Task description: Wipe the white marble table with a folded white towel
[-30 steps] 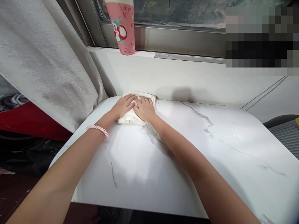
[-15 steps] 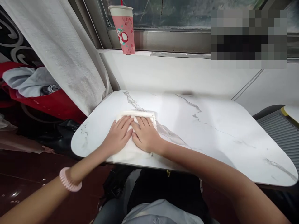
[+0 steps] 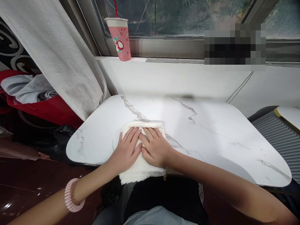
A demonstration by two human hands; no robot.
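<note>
A cream-white fluffy cloth (image 3: pixel 142 167) lies on the marble-patterned white table (image 3: pixel 211 137), its near end hanging over the front edge. My left hand (image 3: pixel 127 148) rests flat on the left half of the cloth, fingers stretched out. Beside it, my right hand (image 3: pixel 156 147) presses flat on the right half, fingers extended toward the far edge. The two thumbs and index fingers nearly meet in the middle. A pink coil band (image 3: pixel 71 195) circles my left wrist.
On the window ledge stands a pink paper cup (image 3: pixel 120 42) with a red straw. A pale curtain (image 3: pixel 63 62) hangs at the left, beside a red bag (image 3: pixel 53 107) holding grey-white fabric. A grey ribbed object (image 3: pixel 278 131) sits at the right.
Both hands and the cloth have slid toward me and slightly right, so the cloth now overhangs the front edge. The camera view has shifted a little.
</note>
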